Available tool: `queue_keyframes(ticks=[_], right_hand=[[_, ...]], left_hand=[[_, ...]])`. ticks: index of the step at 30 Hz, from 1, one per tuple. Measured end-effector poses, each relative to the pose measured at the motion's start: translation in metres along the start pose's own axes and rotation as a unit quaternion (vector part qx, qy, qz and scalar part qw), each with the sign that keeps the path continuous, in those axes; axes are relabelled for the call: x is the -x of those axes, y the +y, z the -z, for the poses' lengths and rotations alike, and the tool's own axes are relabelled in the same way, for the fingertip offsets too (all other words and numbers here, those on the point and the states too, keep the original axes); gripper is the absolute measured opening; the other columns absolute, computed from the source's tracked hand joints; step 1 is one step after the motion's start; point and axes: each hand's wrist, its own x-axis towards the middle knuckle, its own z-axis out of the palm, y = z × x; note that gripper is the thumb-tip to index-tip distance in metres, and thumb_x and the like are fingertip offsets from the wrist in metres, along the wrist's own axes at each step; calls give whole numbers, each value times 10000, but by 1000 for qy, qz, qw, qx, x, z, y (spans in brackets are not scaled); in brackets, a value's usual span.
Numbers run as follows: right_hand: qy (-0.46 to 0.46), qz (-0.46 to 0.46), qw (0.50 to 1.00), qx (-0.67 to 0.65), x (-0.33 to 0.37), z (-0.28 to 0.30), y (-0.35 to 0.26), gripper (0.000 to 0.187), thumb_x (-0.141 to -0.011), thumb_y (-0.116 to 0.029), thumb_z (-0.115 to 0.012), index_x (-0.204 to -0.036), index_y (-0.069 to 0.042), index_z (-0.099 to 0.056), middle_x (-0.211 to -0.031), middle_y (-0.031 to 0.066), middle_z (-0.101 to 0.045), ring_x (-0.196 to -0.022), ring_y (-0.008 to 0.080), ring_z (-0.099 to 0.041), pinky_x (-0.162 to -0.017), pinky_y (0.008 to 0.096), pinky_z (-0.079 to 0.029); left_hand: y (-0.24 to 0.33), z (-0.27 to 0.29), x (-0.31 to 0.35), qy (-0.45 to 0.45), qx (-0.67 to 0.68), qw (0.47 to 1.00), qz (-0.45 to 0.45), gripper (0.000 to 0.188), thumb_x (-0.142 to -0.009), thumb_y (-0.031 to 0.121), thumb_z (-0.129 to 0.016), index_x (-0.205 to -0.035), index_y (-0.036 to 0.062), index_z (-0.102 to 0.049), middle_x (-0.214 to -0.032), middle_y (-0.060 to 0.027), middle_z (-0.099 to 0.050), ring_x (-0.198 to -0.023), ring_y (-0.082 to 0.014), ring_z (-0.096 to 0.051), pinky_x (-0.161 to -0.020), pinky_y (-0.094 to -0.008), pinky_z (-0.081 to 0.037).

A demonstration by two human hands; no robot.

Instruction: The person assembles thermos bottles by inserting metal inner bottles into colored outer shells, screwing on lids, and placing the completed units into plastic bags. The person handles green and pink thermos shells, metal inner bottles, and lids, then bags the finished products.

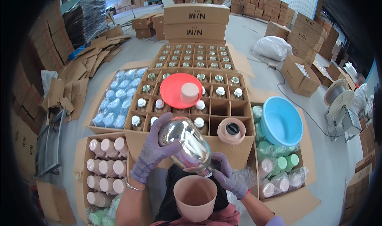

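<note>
Over my lap, a shiny silvered glass flask liner [184, 140] tilts with its narrow neck pointing down and to the right. My left hand [153, 152], in a purple-grey glove, grips its rounded body from the left. Gloved fingers of my right hand [230, 177] close round the neck end. Just below, an open pink flask casing [195, 211] stands upright between my legs, apart from the liner. A pink ring-shaped part [225, 137] with a black stopper [232, 128] in it rests on the near right corner of the divided carton.
Ahead, a divided carton [234, 146] holds liners, several white-capped. On it sit a red basin [169, 91] and pink cup [189, 93]. A blue basin [280, 122] tops the right carton of green and pink casings. Pink casings [106, 168] fill the left carton, near blue-wrapped pieces [115, 102].
</note>
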Motion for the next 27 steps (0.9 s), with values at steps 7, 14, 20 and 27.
queue_keyframes(ticks=[7,14,20,27], right_hand=[[-24,-62,981,181,119,-16,-3,541,-887,-120,-680,-1390,-24,-507,-1425,230,-471,-1343,368,-466,-1143,417,-374],[-109,24,980,166,101,-63,-2,1082,-750,-477,-834,-1526,27,-273,-1554,282,-256,-1424,444,-329,-1185,493,-298],[-239,160,950,120,-8,-59,-75,984,-754,-278,-875,-1521,23,-337,-1458,226,-420,-1342,380,-458,-1119,434,-399],[-227,172,944,166,-39,-52,-118,940,-773,-292,-848,-1525,-2,-364,-1381,195,-490,-1238,355,-514,-1067,425,-429]], left_hand=[[-31,22,140,-13,-216,973,83,917,-638,292,-928,-1391,15,-483,-1362,-174,-512,-1281,-291,-532,-1084,-414,-444],[-121,28,257,37,-282,952,110,655,-881,205,-757,-1435,19,-462,-1387,-162,-568,-1297,-252,-547,-1087,-389,-456],[-118,68,210,-172,-369,913,-21,622,-909,226,-723,-1457,47,-487,-1382,-178,-598,-1289,-263,-578,-1089,-391,-463],[-145,20,148,-167,-336,926,-31,609,-912,225,-716,-1449,45,-493,-1375,-178,-602,-1278,-266,-584,-1080,-390,-468]])
